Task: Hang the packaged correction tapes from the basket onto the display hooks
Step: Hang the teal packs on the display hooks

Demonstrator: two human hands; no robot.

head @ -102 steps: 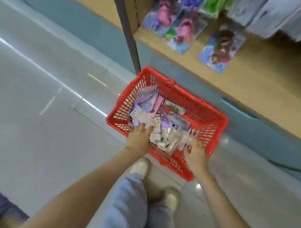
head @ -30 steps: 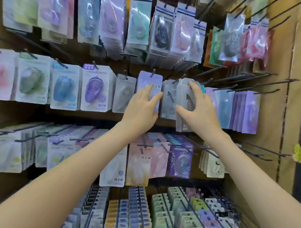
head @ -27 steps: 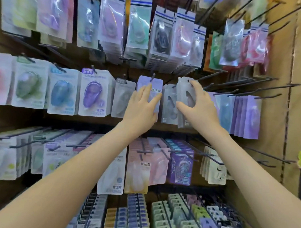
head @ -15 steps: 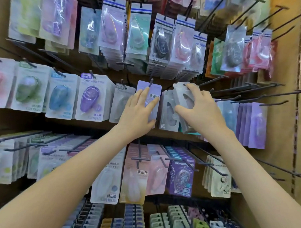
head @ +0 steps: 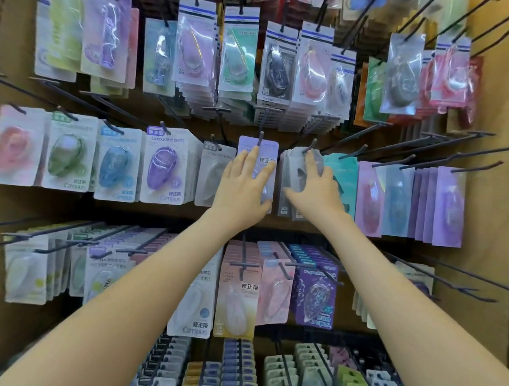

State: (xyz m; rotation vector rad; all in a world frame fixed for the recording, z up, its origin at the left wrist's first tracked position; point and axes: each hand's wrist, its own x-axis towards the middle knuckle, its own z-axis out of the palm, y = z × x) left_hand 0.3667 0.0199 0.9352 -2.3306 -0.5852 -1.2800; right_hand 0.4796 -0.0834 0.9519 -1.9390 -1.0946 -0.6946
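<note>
The grey packs (head: 295,172) gripped by the right hand (head: 316,195) seem nearly hooked, a hung lilac pack (head: 267,149) is pressed by the flat left hand (head: 241,192); the basket is unseen.

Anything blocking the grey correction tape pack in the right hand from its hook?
Nothing visible does. The right hand grips the grey correction tape pack with its top at the hook. The left hand presses the lavender pack beside it.
</note>
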